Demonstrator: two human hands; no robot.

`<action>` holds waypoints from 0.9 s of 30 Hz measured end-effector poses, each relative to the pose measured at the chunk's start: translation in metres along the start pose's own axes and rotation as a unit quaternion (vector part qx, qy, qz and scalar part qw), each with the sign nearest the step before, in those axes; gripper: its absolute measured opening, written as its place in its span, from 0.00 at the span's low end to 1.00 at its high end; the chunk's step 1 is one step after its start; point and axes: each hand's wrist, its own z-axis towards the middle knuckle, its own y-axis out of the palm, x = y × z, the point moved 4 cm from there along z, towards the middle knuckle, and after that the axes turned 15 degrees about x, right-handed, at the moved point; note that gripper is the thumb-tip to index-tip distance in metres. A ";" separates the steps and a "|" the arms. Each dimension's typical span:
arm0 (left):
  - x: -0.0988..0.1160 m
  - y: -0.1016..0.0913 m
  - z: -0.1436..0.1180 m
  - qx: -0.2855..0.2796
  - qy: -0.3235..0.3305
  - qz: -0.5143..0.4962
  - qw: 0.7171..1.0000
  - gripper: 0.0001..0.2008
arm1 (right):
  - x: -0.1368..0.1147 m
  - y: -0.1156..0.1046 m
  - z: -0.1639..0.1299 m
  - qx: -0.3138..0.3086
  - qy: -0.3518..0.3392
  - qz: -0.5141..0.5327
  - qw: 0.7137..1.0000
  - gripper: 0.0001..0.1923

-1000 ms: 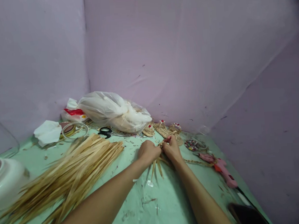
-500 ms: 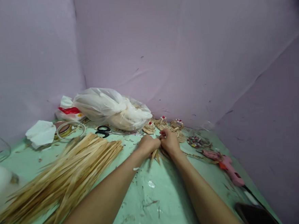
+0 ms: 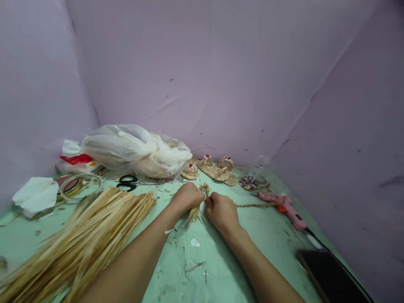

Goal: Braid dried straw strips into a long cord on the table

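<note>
Straw strips [image 3: 195, 213]: pinched between closed fingers of left hand [image 3: 187, 198] and right hand [image 3: 221, 211]; right hand now lower, clear of straw sandals [image 3: 213, 169] beyond fingertips.

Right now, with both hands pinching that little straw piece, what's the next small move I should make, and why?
Probably draw the loose strips snug. The left hand and right hand meet on a small straw piece on the green table, and short strip ends fan out loose beneath the left hand. The rest of the work is too small to make out.
</note>
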 end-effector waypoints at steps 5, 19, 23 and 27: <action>-0.001 0.002 0.002 0.006 0.014 -0.006 1.000 0.05 | -0.006 -0.007 -0.015 0.007 -0.066 -0.012 0.998 0.11; 0.009 -0.008 0.000 -0.033 -0.031 -0.058 0.997 0.07 | -0.001 -0.025 -0.024 -0.031 -0.099 0.013 0.995 0.12; 0.009 -0.011 -0.005 -0.064 -0.061 -0.080 0.993 0.07 | 0.032 -0.039 0.003 -0.076 -0.102 0.000 0.992 0.11; 0.008 -0.011 -0.008 -0.099 -0.101 -0.126 0.982 0.07 | 0.056 -0.049 0.028 -0.049 -0.036 -0.069 0.996 0.10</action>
